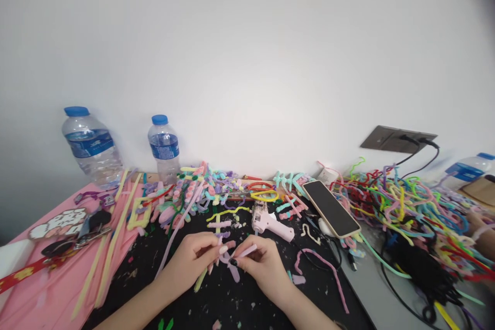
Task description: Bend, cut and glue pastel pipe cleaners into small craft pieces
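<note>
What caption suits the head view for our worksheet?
Left hand and right hand hold fuzzy lilac strips over a black surface, near a pale pink glue gun.

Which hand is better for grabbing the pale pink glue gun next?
Probably the right hand: the glue gun lies just beyond it, farther from the left hand. Both hands are busy holding lilac fuzzy strips, so it would need freeing first.
</note>
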